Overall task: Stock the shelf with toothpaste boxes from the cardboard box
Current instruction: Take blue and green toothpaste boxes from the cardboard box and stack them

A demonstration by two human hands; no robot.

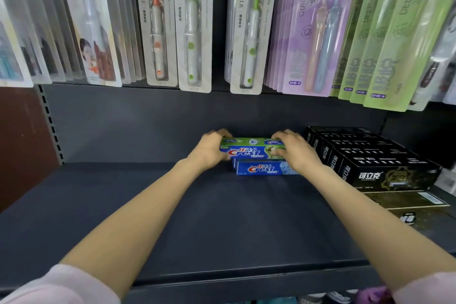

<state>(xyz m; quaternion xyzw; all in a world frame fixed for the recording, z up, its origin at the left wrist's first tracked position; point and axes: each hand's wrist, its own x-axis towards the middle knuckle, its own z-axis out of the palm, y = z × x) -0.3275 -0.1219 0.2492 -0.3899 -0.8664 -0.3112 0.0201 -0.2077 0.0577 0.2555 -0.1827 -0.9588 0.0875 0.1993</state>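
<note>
A green Crest toothpaste box [251,148] lies on top of a blue Crest toothpaste box [264,168] at the back of the dark shelf [172,217]. My left hand [211,150] grips the green box's left end. My right hand [296,149] grips its right end and covers part of the blue box beneath. Both arms reach deep over the shelf. The cardboard box is not in view.
A row of black toothpaste boxes [375,160] fills the shelf's right side, close to my right hand. Packaged toothbrushes [195,24] hang above the shelf. A perforated upright [50,126] marks the left back corner. Items show below the shelf's front edge.
</note>
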